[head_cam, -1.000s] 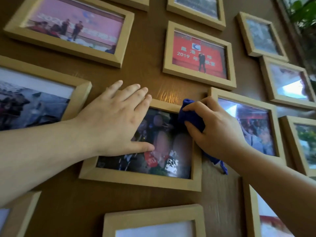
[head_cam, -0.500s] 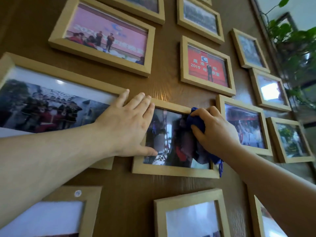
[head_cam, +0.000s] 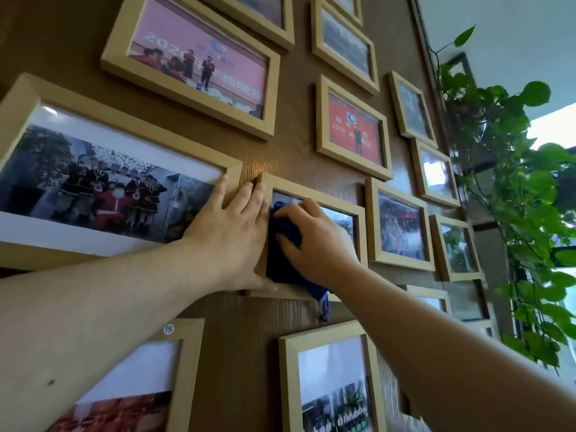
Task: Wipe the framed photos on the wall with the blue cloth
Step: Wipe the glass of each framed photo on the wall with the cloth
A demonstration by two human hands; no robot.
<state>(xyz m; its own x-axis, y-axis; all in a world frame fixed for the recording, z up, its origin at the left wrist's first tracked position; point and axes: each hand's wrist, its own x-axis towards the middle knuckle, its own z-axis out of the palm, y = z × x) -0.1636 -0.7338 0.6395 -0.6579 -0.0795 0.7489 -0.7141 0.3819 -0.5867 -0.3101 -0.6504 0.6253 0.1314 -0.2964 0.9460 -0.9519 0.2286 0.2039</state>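
Several light wooden framed photos hang on a brown wood-grain wall. My right hand [head_cam: 314,241] presses a dark blue cloth [head_cam: 285,241] flat on the glass of the middle frame [head_cam: 352,207]; a corner of the cloth hangs below the frame's bottom edge. My left hand [head_cam: 232,235] lies open and flat over that frame's left side, its fingers reaching up to the corner of the large group photo frame [head_cam: 131,135] on the left and its thumb along the middle frame's bottom edge. Most of the middle photo is hidden by the hands and cloth.
A pink photo frame [head_cam: 274,95] hangs above, a red one [head_cam: 322,120] upper right, more frames to the right [head_cam: 371,222] and below [head_cam: 286,385]. A frame at lower left carries a sticker reading 19 [head_cam: 168,329]. A leafy trailing plant [head_cam: 511,188] hangs at the wall's right edge.
My right hand has slid the cloth leftward across the middle frame's glass to its left part. My left hand has shifted left onto the frame's left edge. The view has swung left and up.
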